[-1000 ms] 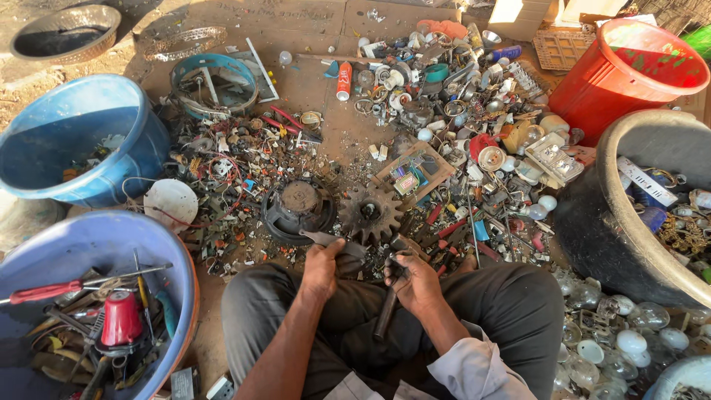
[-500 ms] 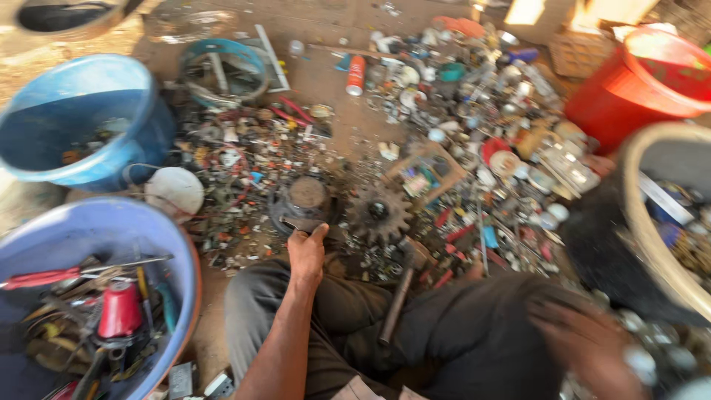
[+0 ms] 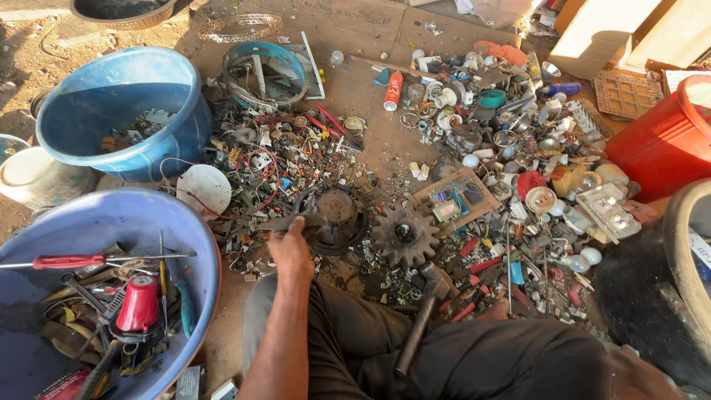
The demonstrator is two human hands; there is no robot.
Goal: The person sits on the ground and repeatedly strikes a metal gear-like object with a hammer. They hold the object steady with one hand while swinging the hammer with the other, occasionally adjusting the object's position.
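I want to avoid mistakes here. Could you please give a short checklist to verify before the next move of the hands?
1. Left hand grips a flat dark metal piece: ok.
2. Right hand in view: not ok, it is out of the picture.
3. Hammer within reach, lying across the legs: ok.
4. Toothed gear free, apart from the hand: ok.
5. Round black part held steady: cannot tell.

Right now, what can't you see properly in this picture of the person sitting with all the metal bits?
- Right hand: out of the head view, beyond the lower right edge.
- Left hand: its fingers rest on a dark flat metal piece; whether they grip it is unclear.
- Hammer: handle end hidden behind the leg.
- Grey basin: cut off by the left and bottom edges.
- Scrap pile: the parts are too small to name.
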